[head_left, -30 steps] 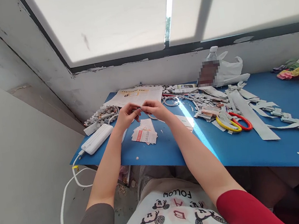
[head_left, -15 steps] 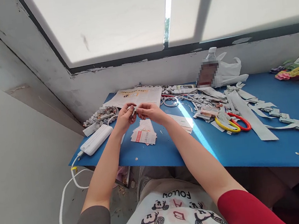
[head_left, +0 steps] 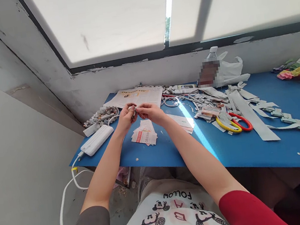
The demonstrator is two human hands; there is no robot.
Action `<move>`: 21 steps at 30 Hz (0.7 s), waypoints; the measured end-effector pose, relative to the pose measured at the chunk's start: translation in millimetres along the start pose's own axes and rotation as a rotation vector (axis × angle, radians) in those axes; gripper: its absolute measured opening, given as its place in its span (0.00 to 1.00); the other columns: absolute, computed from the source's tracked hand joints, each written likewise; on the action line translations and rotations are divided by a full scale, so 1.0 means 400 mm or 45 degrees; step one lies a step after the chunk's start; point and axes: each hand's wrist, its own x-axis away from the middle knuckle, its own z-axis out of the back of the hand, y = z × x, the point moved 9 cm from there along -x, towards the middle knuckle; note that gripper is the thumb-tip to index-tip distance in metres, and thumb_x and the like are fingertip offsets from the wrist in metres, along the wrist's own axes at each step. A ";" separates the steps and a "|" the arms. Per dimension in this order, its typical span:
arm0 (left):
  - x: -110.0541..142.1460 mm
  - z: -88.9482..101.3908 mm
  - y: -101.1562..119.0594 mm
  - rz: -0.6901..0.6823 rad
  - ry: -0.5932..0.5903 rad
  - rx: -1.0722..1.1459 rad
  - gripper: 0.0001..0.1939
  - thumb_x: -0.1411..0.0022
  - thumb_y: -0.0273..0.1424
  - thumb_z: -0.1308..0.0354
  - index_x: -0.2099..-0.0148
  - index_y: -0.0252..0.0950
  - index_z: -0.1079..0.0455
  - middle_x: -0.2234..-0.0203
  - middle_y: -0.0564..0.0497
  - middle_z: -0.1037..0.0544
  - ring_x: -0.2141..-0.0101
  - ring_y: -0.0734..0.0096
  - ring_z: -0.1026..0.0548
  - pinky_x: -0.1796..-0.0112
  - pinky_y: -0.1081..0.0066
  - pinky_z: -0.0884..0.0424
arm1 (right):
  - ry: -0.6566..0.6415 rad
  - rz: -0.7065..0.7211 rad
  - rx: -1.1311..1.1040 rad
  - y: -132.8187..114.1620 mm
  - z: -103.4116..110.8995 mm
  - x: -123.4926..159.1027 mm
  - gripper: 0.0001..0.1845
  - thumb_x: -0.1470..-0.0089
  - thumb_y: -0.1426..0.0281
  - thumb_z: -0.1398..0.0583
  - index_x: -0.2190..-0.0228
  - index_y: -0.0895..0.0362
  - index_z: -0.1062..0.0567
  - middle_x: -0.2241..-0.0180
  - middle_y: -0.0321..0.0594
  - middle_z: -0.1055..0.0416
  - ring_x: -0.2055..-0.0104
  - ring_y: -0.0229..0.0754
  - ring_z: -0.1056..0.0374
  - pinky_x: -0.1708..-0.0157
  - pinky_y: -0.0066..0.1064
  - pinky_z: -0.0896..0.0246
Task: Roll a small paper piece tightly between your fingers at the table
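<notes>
My left hand (head_left: 127, 117) is closed on a small piece of folded paper (head_left: 135, 111), mostly hidden by the fingers. Thumb and fingertips of my right hand (head_left: 150, 112) pinch the same piece from the other side, so the hands meet above the blue table (head_left: 171, 153). Just below them lies a loose stack of cut newspaper pieces (head_left: 145, 136), one with a red printed band. More paper rectangles (head_left: 181, 122) rest beyond my right wrist. A newspaper sheet (head_left: 137, 96) is spread out behind the hands.
Left of my hands are a white power bank (head_left: 97, 140) with a cable and a heap of folded paper (head_left: 101, 117). Rightward lie paper strips (head_left: 203, 102), yellow-and-red scissors (head_left: 233, 122) and a zigzag paper chain (head_left: 290, 120). A bottle (head_left: 209, 71) and plastic bag (head_left: 230, 68) stand behind.
My fingertips have shifted slightly around the paper piece, and less of it shows between them now. Both arms stay nearly in place; the table things have not moved.
</notes>
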 end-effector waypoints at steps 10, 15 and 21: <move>-0.007 0.013 -0.012 0.002 0.041 -0.041 0.20 0.49 0.45 0.35 0.63 0.38 0.37 0.86 0.62 0.42 0.85 0.81 0.45 0.83 0.78 0.53 | 0.115 0.067 0.068 -0.009 0.015 0.003 0.24 0.68 0.53 0.28 0.78 0.59 0.26 0.81 0.34 0.31 0.78 0.32 0.39 0.74 0.28 0.43; -0.004 0.009 -0.012 0.008 0.015 -0.001 0.20 0.50 0.44 0.33 0.63 0.38 0.37 0.86 0.62 0.42 0.85 0.82 0.44 0.82 0.79 0.52 | 0.098 0.029 0.056 -0.012 0.014 0.004 0.24 0.70 0.53 0.27 0.79 0.60 0.25 0.80 0.36 0.29 0.77 0.34 0.35 0.73 0.28 0.39; -0.003 0.012 -0.011 0.001 0.023 -0.055 0.20 0.50 0.45 0.34 0.64 0.37 0.36 0.86 0.62 0.41 0.85 0.83 0.45 0.83 0.79 0.52 | 0.106 0.005 0.081 -0.010 0.019 0.005 0.25 0.71 0.53 0.27 0.78 0.61 0.25 0.80 0.37 0.28 0.76 0.35 0.33 0.72 0.28 0.36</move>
